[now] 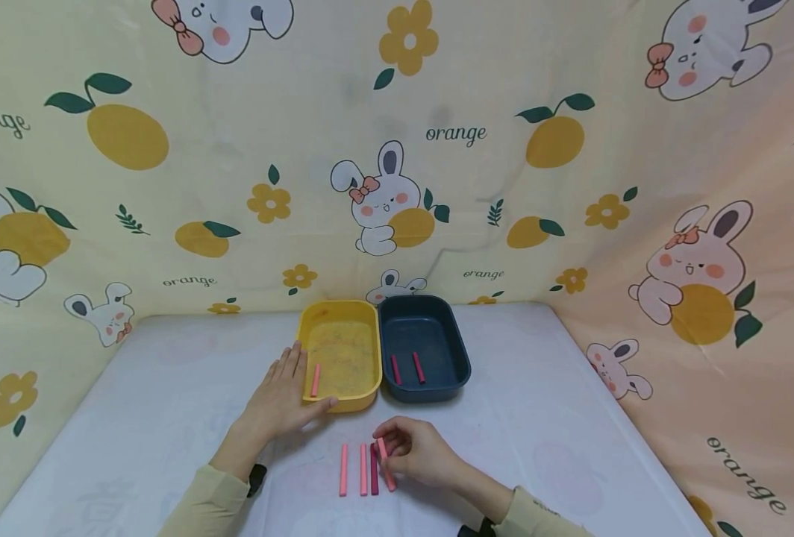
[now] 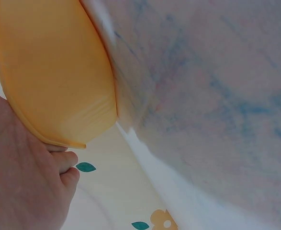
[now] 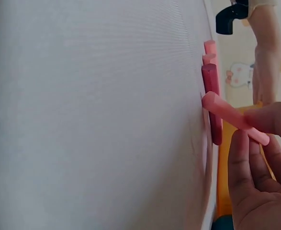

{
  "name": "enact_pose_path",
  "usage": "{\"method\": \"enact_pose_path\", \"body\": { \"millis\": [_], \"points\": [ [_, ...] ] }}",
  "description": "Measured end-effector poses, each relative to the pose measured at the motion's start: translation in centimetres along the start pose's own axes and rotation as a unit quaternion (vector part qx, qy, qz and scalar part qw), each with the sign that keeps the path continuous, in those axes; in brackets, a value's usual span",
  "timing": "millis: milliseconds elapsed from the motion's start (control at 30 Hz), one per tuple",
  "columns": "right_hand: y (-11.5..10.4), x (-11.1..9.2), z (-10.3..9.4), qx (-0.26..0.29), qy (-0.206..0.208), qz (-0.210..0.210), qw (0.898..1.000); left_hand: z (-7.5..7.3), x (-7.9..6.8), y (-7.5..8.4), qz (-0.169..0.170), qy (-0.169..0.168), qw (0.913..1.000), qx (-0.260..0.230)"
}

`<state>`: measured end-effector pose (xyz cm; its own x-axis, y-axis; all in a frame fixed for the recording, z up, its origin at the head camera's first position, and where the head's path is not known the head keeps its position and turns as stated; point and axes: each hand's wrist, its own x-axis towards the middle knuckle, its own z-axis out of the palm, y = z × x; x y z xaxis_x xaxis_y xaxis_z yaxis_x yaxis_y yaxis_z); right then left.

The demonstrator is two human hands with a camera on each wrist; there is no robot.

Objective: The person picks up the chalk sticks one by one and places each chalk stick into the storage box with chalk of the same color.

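In the head view my left hand [image 1: 279, 397] rests on the yellow tray [image 1: 306, 313], fingers straight along its left rim, thumb at the front corner. The left wrist view shows that hand against the rim of the yellow tray [image 2: 59, 72]. My right hand [image 1: 424, 451] pinches a light pink chalk stick [image 1: 386, 464] between thumb and fingers. Seen from the right wrist, the held pink chalk stick [image 3: 229, 112] slants, one end near a dark red chalk stick [image 3: 212, 91]. Left of it on the table lie the dark red stick [image 1: 374, 470] and two pink sticks [image 1: 363, 470].
A dark blue tray [image 1: 464, 365] stands right beside the yellow one, with two dark red sticks [image 1: 419, 368] inside. One pink stick [image 1: 315, 380] lies in the yellow tray. A white cloth covers the table [image 1: 538, 418]; a printed curtain [image 1: 477, 186] hangs behind.
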<state>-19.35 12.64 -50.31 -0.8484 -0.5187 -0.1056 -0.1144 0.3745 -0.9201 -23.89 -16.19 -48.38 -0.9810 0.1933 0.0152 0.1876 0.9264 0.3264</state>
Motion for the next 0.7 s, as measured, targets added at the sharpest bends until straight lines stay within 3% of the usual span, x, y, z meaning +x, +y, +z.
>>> {"method": "enact_pose_path", "body": {
  "millis": [700],
  "points": [
    [-2.1, 1.7, -0.8, 0.041, 0.076, -0.053, 0.995, -0.2, -0.2, -0.1, 0.015, -0.001, 0.9999, -0.001]
  ]
}}
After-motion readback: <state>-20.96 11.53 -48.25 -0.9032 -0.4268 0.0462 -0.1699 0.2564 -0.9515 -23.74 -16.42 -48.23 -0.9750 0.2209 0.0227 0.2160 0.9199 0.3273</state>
